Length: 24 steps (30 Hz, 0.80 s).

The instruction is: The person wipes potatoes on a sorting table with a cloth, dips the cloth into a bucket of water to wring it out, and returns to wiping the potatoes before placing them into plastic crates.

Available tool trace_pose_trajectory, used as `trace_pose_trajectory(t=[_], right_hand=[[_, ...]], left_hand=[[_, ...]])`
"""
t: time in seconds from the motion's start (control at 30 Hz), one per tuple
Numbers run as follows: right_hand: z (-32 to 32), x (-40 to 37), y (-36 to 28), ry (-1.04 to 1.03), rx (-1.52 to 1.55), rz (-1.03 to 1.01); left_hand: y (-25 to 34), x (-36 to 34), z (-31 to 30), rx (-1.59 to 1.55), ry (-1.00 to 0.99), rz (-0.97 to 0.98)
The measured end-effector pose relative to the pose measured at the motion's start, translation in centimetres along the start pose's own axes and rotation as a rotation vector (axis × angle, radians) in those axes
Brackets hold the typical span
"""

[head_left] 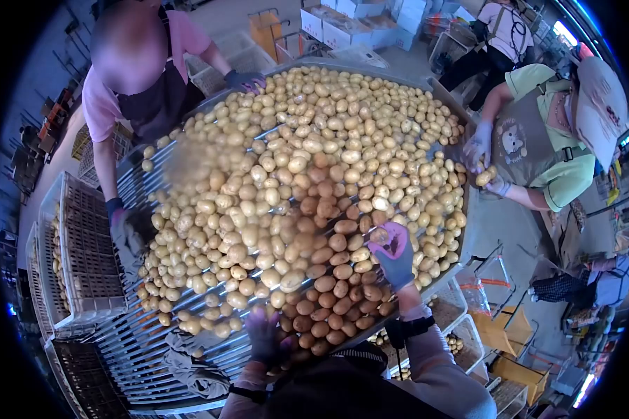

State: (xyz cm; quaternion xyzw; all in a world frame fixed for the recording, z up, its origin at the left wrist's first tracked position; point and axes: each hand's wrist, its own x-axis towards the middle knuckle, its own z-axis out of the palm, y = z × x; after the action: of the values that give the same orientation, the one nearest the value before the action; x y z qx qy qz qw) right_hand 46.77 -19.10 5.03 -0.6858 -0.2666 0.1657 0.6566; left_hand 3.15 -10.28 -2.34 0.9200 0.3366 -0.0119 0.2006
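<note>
Potatoes (279, 209) cover a sorting table of metal rollers (147, 370). My right hand (395, 257), in a purple and grey glove, curls its fingers around a potato (379, 236) over the right part of the pile. Down at the near edge is my left hand (263, 334), also gloved; its fingers stretch forward beside the potatoes, somewhat blurred. Darker brown-looking potatoes (328, 300) lie in shadow between my two hands.
A person in pink (182, 42) leans over the far left side, gloved hands at the pile. At right, a person in a green shirt (573, 167) holds a potato (486, 175). Crates (94, 279) stand left; a grey cloth (196, 366) lies on the rollers.
</note>
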Motion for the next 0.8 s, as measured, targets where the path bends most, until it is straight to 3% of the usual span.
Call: trace_pose_trajectory(t=[0.1, 0.17, 0.23, 0.3, 0.37, 0.4, 0.43, 0.5, 0.53, 0.57, 0.6, 0.73, 0.8], right_hand=[[-1.5, -1.0, -1.1, 0.025, 0.166, 0.027], [-5.9, -2.1, 0.5, 0.189, -0.014, -0.105], [-11.4, -4.5, 1.7, 0.527, -0.396, -0.158], [-18.6, -8.2, 5.2, 0.723, -0.542, 0.028], [-24.6, -12.8, 8.7, 0.602, -0.529, 0.249], [-24.1, -13.4, 7.1, 0.354, -1.435, 0.637], [-23.3, -13.8, 5.9, 0.355, -1.436, 0.635], [-18.9, -13.2, 2.2, 0.329, -1.209, 0.144], [-16.2, -11.4, 1.0, 0.305, -0.984, 0.059], [-13.4, -9.8, 2.7, 0.439, -1.001, -0.224], [-11.8, -7.7, 1.7, 0.251, -0.904, -0.189], [-2.7, -0.2, 4.2, 0.081, -0.536, -0.201], [0.8, 3.2, 4.4, -0.083, -0.624, -0.159]], left_hand=[[-0.1, 0.2, -0.3, -0.053, 0.018, 0.008], [0.1, 0.2, -0.3, -0.048, 0.008, 0.002], [0.2, 0.0, -0.4, -0.046, -0.013, -0.002], [0.3, 0.1, -0.3, -0.069, 0.014, -0.015], [0.4, 0.0, -0.1, -0.065, 0.020, -0.017], [0.5, 0.1, -0.4, -0.053, 0.009, -0.020], [0.7, 0.3, -0.7, -0.040, -0.003, -0.023], [0.6, 0.4, -0.6, -0.048, -0.005, -0.022], [0.5, 0.3, -0.6, -0.058, -0.020, -0.029], [0.3, 0.2, -0.4, -0.059, -0.028, -0.031], [0.1, 0.1, -0.2, -0.059, -0.037, -0.033], [-0.6, 0.3, 0.2, 0.001, -0.086, -0.022], [-0.8, 0.3, 0.5, 0.026, -0.062, 0.002]])
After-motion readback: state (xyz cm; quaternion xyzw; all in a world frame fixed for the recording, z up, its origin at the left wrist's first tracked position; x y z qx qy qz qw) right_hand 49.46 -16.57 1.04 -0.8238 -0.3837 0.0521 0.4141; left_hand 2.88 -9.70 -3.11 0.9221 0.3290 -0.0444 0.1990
